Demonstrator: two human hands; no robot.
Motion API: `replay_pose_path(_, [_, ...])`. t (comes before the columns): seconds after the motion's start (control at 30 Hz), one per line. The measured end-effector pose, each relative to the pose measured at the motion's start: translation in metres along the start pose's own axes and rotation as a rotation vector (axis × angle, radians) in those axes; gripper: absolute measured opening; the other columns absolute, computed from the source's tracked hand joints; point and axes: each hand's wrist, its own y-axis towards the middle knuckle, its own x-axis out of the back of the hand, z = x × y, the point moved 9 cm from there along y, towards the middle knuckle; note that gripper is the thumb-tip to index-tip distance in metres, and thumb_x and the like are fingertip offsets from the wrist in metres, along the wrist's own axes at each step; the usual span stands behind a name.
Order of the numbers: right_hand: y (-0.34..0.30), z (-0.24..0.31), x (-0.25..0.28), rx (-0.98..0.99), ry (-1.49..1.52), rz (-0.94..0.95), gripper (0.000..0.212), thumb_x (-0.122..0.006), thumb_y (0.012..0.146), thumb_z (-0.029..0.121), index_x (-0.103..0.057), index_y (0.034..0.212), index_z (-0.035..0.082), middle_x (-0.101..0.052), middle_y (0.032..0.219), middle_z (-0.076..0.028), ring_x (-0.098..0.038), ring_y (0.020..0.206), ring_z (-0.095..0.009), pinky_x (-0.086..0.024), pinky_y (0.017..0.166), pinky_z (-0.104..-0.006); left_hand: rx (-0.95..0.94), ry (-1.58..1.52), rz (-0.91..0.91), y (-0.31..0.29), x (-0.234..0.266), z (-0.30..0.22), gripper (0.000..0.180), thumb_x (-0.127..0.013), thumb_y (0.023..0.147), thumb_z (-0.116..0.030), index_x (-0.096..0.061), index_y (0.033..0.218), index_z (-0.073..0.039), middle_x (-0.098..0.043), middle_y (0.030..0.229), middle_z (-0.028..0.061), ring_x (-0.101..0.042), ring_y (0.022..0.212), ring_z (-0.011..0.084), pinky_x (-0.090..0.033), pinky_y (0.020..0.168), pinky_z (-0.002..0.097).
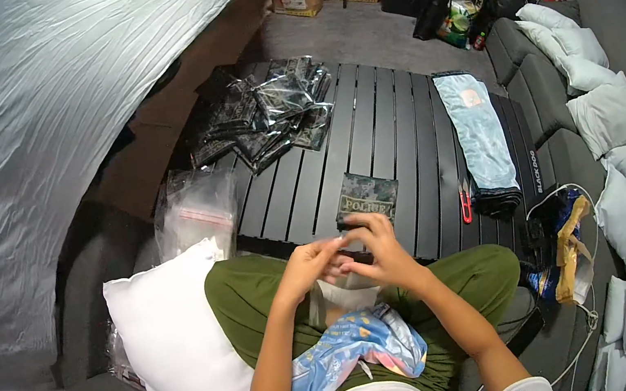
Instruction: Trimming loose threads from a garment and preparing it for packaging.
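My left hand (310,269) and my right hand (382,254) are raised over my lap, close together at the table's near edge. The left fingers stretch toward the right hand. On the right hand the fingers are curved and apart, slightly blurred. I see nothing held in either hand. Just beyond them a folded dark camouflage cloth (368,188) with lettering lies on the black slatted table (312,187), its near edge partly behind my right fingers. Across my lap is a crumpled light-blue patterned cloth (355,346).
Dark packages in clear wrap (265,108) are piled at the table's far left. Clear plastic bags (199,206) and a white pillow (181,350) sit left. Rightward are red-handled snips (465,201), light-blue folded cloth (475,123), a white cable (596,218) and several pillows (605,109).
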Motion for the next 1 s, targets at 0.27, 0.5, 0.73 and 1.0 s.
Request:
replay_pose_path(0.27, [-0.021, -0.047, -0.022, -0.528, 0.792, 0.208, 0.015, -0.063, 0.076, 0.011, -0.054, 0.083, 0.001, -0.057, 0.074, -0.001, -0.054, 0.069, -0.009, -0.044, 0.065, -0.0226, -0.134, 0.2, 0.018, -0.005, 0.006, -0.026, 0.028, -0.055, 0.084, -0.023, -0.06, 0.098, 0.001, -0.063, 0.082, 0.0058, -0.06, 0.066, 0.0122, -0.046, 0.057, 0.0213])
replay_pose_path(0.5, [-0.044, -0.067, -0.026, -0.792, 1.036, -0.141, 0.01, -0.06, 0.078, 0.007, -0.053, 0.081, 0.001, -0.056, 0.071, -0.003, -0.054, 0.06, -0.008, -0.045, 0.055, -0.0212, -0.758, 0.698, -0.763, -0.06, 0.0, -0.093, 0.02, -0.057, 0.079, -0.007, -0.059, 0.099, -0.004, -0.06, 0.094, 0.0083, -0.054, 0.087, 0.0186, -0.042, 0.076, 0.0304])
replay_pose_path(0.73, [-0.043, -0.033, -0.03, -0.683, 1.326, -0.327, 0.023, -0.049, 0.087, 0.016, -0.052, 0.103, 0.0, -0.054, 0.095, -0.008, -0.054, 0.087, -0.013, -0.045, 0.077, -0.0266, -0.739, 0.498, -0.486, -0.059, -0.05, -0.068, 0.041, -0.061, 0.076, -0.01, -0.05, 0.114, 0.0, -0.052, 0.112, 0.0161, -0.05, 0.102, 0.0273, -0.039, 0.087, 0.0347])
replay_pose_path(1.0, [-0.015, 0.048, 0.023, 0.039, -0.191, -0.04, 0.042, -0.062, 0.068, 0.013, -0.052, 0.108, 0.007, -0.047, 0.108, -0.009, -0.041, 0.103, -0.029, -0.036, 0.087, -0.0374, -0.337, -0.059, -0.018, -0.034, -0.033, -0.052, 0.043, -0.051, 0.086, -0.013, -0.039, 0.124, 0.002, -0.048, 0.119, 0.0138, -0.046, 0.11, 0.0173, -0.037, 0.092, 0.029])
